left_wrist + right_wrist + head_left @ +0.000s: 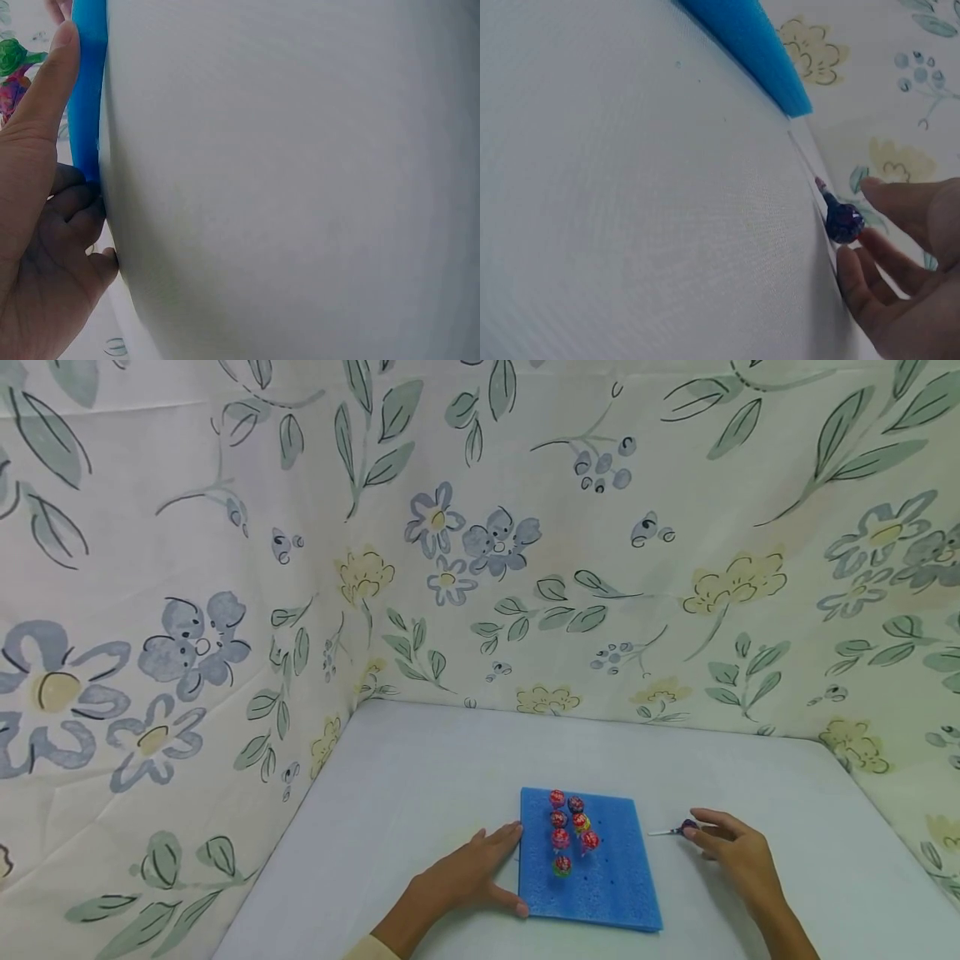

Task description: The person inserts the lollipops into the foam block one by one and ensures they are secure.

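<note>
A blue foam board [622,860] lies on the white table, with several wrapped lollipops [560,838] standing in it in two columns. My left hand [472,872] rests against the board's left side, fingers along the edge and thumb at the near corner; the left wrist view shows the thumb [56,71] on the foam's side. Right of the board, a dark purple-wrapped lollipop [845,223] lies with its white stick pointing left toward the board. My right hand [738,852] is spread around its candy end, one fingertip touching the wrapper and another finger apart from it.
Small holes dot the right and near parts of the foam board. Floral cloth [495,635] hangs behind the white table [420,760] and along its sides.
</note>
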Motion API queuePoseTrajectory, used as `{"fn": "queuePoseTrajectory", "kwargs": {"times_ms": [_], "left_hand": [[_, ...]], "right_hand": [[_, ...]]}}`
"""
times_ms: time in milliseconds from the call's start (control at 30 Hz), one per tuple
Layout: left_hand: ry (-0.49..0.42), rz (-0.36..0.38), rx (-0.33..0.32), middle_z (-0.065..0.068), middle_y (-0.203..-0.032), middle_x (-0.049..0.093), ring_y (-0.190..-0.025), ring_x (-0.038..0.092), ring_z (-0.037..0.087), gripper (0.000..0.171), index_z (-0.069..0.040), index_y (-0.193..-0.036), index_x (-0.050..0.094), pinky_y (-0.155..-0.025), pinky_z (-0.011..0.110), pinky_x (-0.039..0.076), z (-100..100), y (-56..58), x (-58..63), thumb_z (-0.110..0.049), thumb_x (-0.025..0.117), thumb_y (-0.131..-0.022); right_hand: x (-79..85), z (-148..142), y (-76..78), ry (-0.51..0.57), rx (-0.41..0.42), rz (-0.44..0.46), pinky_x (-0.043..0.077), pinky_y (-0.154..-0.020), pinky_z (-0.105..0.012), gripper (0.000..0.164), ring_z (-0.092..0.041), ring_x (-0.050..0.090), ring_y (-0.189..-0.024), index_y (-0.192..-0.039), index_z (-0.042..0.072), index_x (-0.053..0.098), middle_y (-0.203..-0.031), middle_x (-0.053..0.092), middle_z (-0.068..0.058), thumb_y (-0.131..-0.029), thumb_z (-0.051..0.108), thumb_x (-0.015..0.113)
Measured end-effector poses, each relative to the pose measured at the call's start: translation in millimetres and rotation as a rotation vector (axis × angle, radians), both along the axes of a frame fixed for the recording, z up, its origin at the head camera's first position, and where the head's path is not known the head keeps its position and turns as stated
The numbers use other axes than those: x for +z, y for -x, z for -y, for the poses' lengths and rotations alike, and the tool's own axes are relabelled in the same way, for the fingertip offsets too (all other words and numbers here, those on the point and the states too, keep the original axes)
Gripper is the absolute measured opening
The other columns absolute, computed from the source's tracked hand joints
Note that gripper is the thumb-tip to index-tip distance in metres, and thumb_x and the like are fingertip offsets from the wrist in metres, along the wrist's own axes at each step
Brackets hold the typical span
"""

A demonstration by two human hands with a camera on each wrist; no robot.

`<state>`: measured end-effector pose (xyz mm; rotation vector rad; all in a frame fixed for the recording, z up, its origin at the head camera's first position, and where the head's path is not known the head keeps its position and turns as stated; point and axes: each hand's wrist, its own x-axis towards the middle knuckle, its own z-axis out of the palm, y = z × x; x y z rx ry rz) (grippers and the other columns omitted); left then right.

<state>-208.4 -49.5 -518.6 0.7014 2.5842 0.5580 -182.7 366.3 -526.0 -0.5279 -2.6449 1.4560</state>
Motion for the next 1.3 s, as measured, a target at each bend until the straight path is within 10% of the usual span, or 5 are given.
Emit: {"fn": "queuePoseTrajectory", "kwargs": {"times_ms": [200,400,700,1000,1300], "left_hand": [[-0.001,0.000,0.003,-0.010,-0.173,0.033,-0.158,0.035,0.036,0.116,-0.028,-0.168,0.032,-0.120,0.058,0.041,-0.3,-0.3,0.2,-0.072,0.084,-0.074],[0.000,0.009,0.009,-0.010,-0.173,0.032,-0.158,0.035,0.037,0.116,-0.028,-0.168,0.032,-0.120,0.058,0.042,-0.3,-0.3,0.3,-0.072,0.084,-0.074],[0.003,-0.007,-0.014,-0.008,-0.173,0.033,-0.160,0.034,0.027,0.116,-0.025,-0.169,0.032,-0.124,0.054,0.038,0.6,-1.5,2.5,-0.072,0.083,-0.076],[-0.009,0.000,-0.008,-0.008,-0.173,0.033,-0.159,0.034,0.031,0.115,-0.025,-0.168,0.032,-0.123,0.055,0.038,1.6,-1.2,3.3,-0.070,0.084,-0.076],[-0.006,0.007,-0.004,-0.008,-0.173,0.032,-0.159,0.034,0.034,0.116,-0.027,-0.169,0.031,-0.122,0.056,0.040,1.5,0.1,-0.9,-0.072,0.083,-0.075]], "right_hand": [[-5.8,-0.5,3.4,-0.040,0.002,0.020,0.059,-0.072,-0.021,0.057,0.003,0.065,-0.090,-0.144,0.000,0.063,-0.137,0.069,-0.023,-0.097,0.026,0.080],[-11.7,0.4,7.2,-0.108,-0.014,0.026,0.057,-0.069,-0.018,0.052,-0.024,0.069,-0.106,-0.142,-0.002,0.064,-0.133,0.070,-0.026,-0.095,0.015,0.080],[-10.1,-2.0,7.0,-0.169,0.021,0.030,0.052,-0.071,-0.017,0.051,-0.016,0.066,-0.100,-0.136,-0.004,0.068,-0.126,0.074,-0.023,-0.093,0.019,0.082],[-8.9,3.2,2.6,-0.181,0.018,0.046,0.052,-0.100,-0.061,0.053,-0.048,0.061,-0.122,-0.138,-0.007,0.065,-0.134,0.066,-0.032,-0.098,0.025,0.078],[-6.7,6.2,-1.4,-0.135,-0.005,0.024,0.055,-0.069,-0.018,0.049,-0.035,0.072,-0.109,-0.138,-0.004,0.065,-0.132,0.069,-0.029,-0.098,0.022,0.077]]}}
